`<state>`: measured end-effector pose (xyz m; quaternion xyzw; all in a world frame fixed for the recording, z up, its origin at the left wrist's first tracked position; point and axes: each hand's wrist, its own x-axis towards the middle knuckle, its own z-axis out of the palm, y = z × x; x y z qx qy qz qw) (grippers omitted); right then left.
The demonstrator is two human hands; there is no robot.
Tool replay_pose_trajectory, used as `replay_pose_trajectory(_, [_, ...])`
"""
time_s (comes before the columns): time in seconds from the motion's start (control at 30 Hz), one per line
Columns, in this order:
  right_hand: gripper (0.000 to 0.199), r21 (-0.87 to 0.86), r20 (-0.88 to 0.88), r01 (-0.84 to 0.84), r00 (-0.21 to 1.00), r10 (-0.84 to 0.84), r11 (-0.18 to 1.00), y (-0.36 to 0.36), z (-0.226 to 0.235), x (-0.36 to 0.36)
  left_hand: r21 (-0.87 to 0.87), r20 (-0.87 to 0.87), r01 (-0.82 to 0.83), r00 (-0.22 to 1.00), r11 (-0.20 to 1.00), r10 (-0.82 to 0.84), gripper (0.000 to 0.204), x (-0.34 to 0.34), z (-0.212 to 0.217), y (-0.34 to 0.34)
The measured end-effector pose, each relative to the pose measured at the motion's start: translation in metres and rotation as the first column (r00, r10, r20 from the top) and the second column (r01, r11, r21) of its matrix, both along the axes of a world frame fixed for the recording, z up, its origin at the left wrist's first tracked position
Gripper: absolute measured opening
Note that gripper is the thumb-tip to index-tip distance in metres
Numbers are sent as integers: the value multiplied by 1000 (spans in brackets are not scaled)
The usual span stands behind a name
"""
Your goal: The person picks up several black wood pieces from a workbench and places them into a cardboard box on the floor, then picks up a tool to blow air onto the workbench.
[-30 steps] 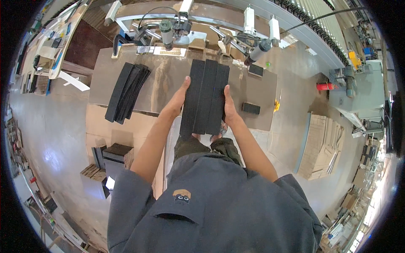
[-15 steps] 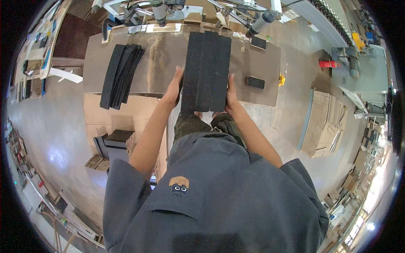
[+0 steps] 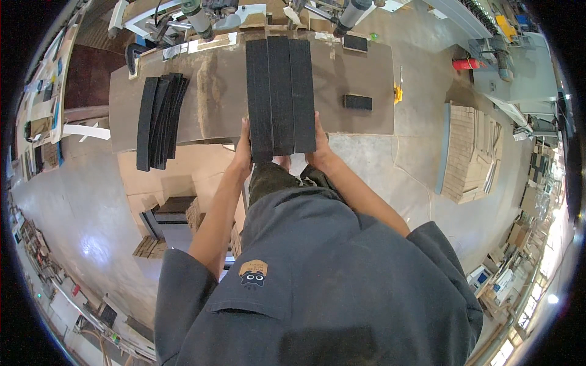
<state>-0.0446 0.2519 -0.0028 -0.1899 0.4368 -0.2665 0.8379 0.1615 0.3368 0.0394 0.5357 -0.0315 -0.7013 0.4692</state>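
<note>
Three long black strips (image 3: 282, 94) lie side by side over the brown table, their near ends reaching past its front edge. Along the outer left side, close to the near end, my left hand (image 3: 244, 145) presses with its thumb pointing forward. My right hand (image 3: 318, 150) grips the opposite side at about the same height. Both hands hold the strips between them, though the fingers underneath are hidden. The strip ends are slightly uneven. Further left on the table rests a fanned pile of several black strips (image 3: 160, 122).
Short black blocks (image 3: 357, 102) sit on the right part of the brown table (image 3: 213, 116). Machine arms with grey cylinders (image 3: 353, 17) stand along its far edge. Stacked boards (image 3: 470, 149) are on the floor at right, and more dark pieces (image 3: 177, 210) lie below left.
The strips have shifted left in the view, and their ends line up differently. Both hands sit nearer the strips' near end. The whole view has turned slightly.
</note>
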Motion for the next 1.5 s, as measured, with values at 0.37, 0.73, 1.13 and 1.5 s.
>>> replay_pose_trajectory(0.37, [96,74,79,-71,995,65,995,8,-31,-40,-137,150,-27,988,990,47,96,8,-8,24])
replay_pose_trajectory(0.73, [107,417,160,-137,984,75,898,15,-7,-52,122,-64,-144,986,982,153,110,1,-82,68])
replay_pose_trajectory(1.13, [55,415,143,33,985,-101,909,10,-21,-6,108,-257,-422,863,900,436,53,-16,-88,42])
replay_pose_trajectory(1.5, [50,423,112,-16,993,-34,906,9,6,8,-13,-106,-320,943,947,317,52,40,-113,67])
